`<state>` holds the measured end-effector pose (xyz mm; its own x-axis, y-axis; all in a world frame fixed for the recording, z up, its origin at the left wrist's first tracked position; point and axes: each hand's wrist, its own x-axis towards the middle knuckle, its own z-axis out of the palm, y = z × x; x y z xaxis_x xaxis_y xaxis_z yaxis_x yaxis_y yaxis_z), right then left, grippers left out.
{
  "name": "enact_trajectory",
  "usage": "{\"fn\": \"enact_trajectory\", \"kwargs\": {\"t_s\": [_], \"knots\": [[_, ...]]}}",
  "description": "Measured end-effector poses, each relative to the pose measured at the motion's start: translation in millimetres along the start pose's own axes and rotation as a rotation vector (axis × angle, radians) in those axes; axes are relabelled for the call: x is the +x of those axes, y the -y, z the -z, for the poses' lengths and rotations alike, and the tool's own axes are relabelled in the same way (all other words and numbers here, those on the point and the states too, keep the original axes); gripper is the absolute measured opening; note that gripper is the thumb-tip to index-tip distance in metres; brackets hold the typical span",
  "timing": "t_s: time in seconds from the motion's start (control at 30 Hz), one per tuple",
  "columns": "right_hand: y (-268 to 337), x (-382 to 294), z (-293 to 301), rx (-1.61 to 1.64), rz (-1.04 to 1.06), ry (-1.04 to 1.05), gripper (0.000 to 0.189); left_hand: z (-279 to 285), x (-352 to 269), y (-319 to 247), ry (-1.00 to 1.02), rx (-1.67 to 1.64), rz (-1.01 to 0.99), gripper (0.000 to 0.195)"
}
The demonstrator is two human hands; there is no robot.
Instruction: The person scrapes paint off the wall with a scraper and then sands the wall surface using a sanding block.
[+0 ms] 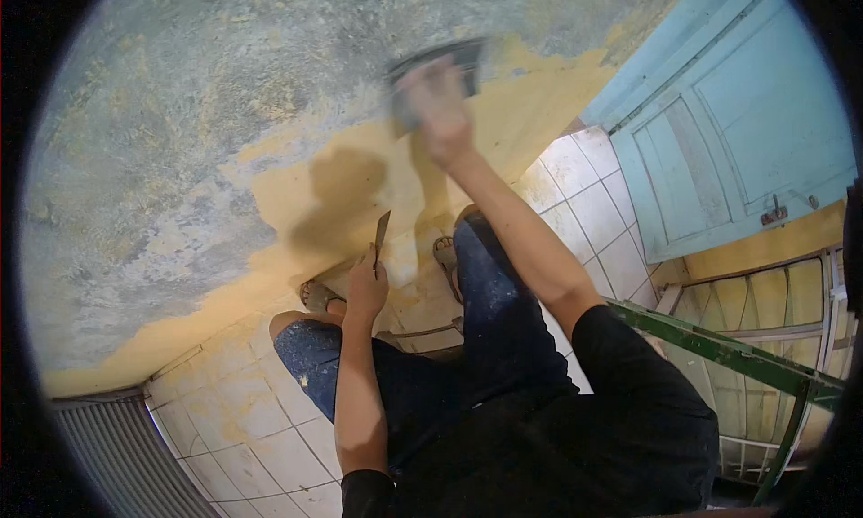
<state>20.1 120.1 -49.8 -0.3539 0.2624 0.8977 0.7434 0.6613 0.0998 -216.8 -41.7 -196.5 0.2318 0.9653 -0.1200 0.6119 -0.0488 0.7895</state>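
My right hand (pixel 441 114) is up against the wall (pixel 216 114), blurred by motion. It grips a dark, flat sheet or pad (pixel 470 58), which lies at the wall surface; the blur hides what it is exactly. Around it, rough grey-blue patches meet bare yellow paint (pixel 539 90). Lower down, in front of my knees, my left hand (pixel 367 292) is closed around a putty knife (pixel 383 229). Its thin blade points up, apart from the sheet. Shadows of my head and arm fall on the yellow part of the wall.
A light-blue panelled door (pixel 735 127) with a latch stands at the right. Below it are a green metal frame (pixel 715 346) and a slatted rack (pixel 755 302). Stained white tiles (pixel 236 410) cover the floor. A corrugated metal shutter (pixel 121 457) is at the lower left.
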Motion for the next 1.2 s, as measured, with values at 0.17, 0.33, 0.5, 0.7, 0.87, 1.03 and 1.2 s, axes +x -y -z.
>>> {"fn": "enact_trajectory", "kwargs": {"t_s": [0.17, 0.33, 0.5, 0.7, 0.87, 1.03, 1.2], "knots": [[25, 26, -9, -0.123, -0.455, -0.42, 0.057, -13, 1, 15, -0.053, 0.098, -0.084, 0.046], [22, -10, -23, 0.061, -0.129, -0.073, 0.062, -19, 13, 1, 0.002, 0.16, -0.079, 0.051], [8, 51, 0, -0.044, -0.459, -0.44, 0.057, -21, 11, -16, 0.16, 0.17, -0.003, 0.048], [20, -5, -19, 0.035, -0.302, -0.169, 0.059, -37, 24, 7, 0.06, 0.207, -0.085, 0.042], [7, 56, -3, -0.062, -0.539, -0.47, 0.048, -33, 7, -1, 0.105, 0.129, -0.005, 0.034], [52, -3, -37, -0.068, -0.376, -0.163, 0.05, -38, 14, 18, 0.145, 0.219, -0.034, 0.032], [14, 54, -14, 0.002, -0.555, -0.553, 0.046, -40, 10, 19, 0.115, 0.227, 0.014, 0.026]]}}
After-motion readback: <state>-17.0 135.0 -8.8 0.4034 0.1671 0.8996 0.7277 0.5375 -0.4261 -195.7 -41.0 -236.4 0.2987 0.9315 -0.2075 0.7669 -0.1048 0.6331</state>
